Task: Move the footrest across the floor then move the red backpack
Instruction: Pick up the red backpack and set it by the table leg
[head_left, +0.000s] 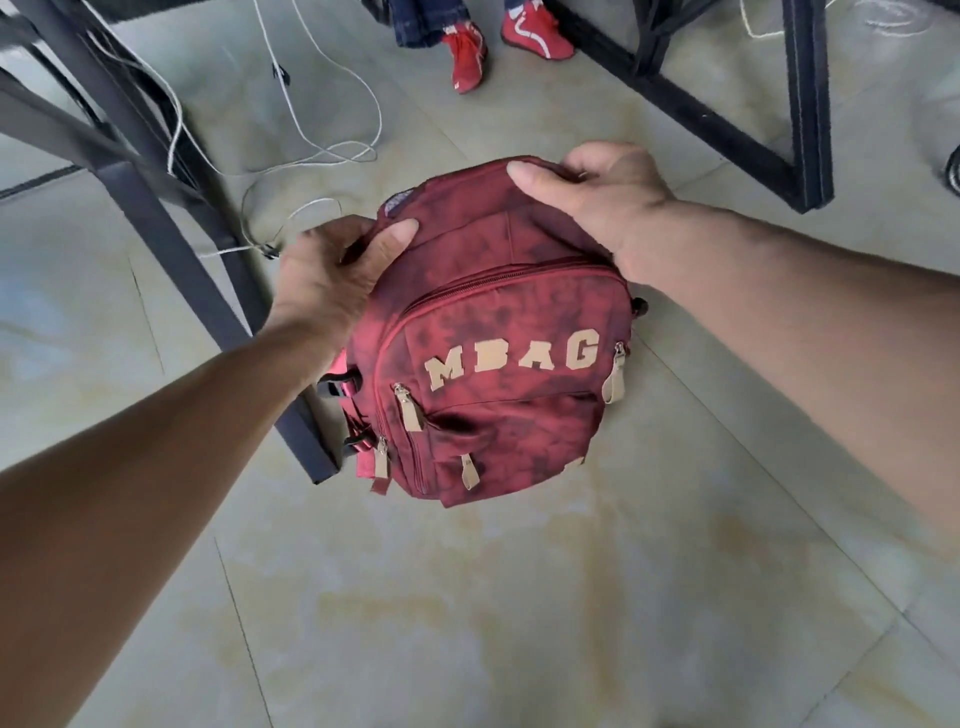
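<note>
The red backpack (488, 332) fills the middle of the head view, front panel up, with tan letters "MBAG" and tan zip pulls. My left hand (332, 275) grips its upper left edge, thumb on top of the fabric. My right hand (597, 202) grips the upper right edge the same way. The bag's lower end hangs over the tiled floor (467, 597); whether it touches the floor I cannot tell. No footrest is in view.
A dark metal table leg (208, 291) slants down just left of the bag. Another dark frame (800, 130) stands at the upper right. White cables (332, 150) lie on the floor behind the bag. A person's red shoes (535, 28) are at the top.
</note>
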